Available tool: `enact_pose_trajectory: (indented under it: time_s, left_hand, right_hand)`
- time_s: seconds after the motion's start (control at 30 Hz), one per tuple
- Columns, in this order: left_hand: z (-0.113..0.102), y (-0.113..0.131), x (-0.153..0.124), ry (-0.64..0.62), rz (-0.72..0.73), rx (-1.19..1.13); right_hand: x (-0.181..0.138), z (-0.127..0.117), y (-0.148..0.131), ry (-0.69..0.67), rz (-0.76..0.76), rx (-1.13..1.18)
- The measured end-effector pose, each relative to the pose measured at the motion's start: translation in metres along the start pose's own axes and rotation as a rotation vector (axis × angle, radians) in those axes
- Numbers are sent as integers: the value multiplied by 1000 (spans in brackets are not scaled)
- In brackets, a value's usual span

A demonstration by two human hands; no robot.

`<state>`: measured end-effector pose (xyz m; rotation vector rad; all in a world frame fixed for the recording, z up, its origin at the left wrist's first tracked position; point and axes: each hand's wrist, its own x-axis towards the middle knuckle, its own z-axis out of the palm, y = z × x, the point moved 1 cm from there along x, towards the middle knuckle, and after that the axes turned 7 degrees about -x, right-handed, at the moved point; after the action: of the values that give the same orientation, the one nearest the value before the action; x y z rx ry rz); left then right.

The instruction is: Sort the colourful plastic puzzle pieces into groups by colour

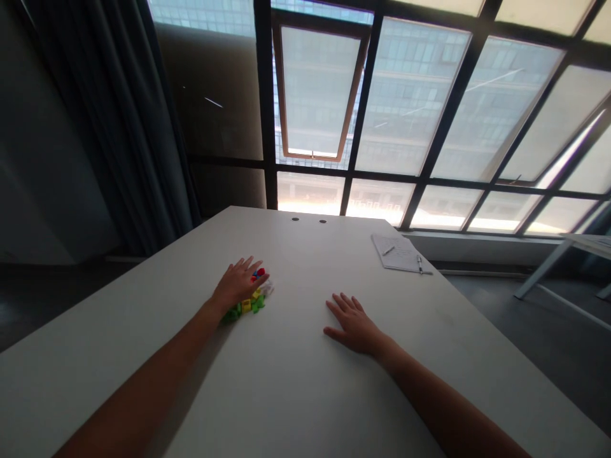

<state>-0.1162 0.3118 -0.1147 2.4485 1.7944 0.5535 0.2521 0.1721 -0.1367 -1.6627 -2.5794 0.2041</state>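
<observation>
My left hand (236, 284) is stretched over a small heap of colourful plastic pieces, its fingers spread. Green pieces (258, 303), a yellow piece (246, 306) and a red piece (260, 271) show around its edge, with a bit of blue and something whitish or clear (268, 287) beside them. Part of the heap is hidden under the palm, and whether the hand touches it I cannot tell. On the right, my right hand (352, 326) lies palm down on the white table (286, 381), fingers apart, holding nothing.
Toward the table's far right edge lies a sheet or pad of paper (401, 253) with writing, a pen (389, 250) and another pen (420, 264) on it. Two dark round spots mark the far end. Beyond stand windows and a dark curtain (128, 127); another table (587, 245) is at right.
</observation>
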Motion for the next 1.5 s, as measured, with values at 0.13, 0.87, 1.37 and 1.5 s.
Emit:
enact_pose_trajectory:
  time_s: [0.13, 0.87, 1.37, 1.5]
  left_hand:
    - [5, -40, 9, -129, -20, -70]
    - [25, 25, -10, -175, 255, -73]
    - [18, 179, -98, -356, 804, -299]
    - [7, 206, -115, -455, 857, -378]
  right_hand:
    - [0, -1, -1, -6, 0, -4]
    - [2, 10, 7, 72, -43, 16]
    - [11, 10, 34, 718, -10, 403]
    - [15, 14, 44, 752, 96, 528]
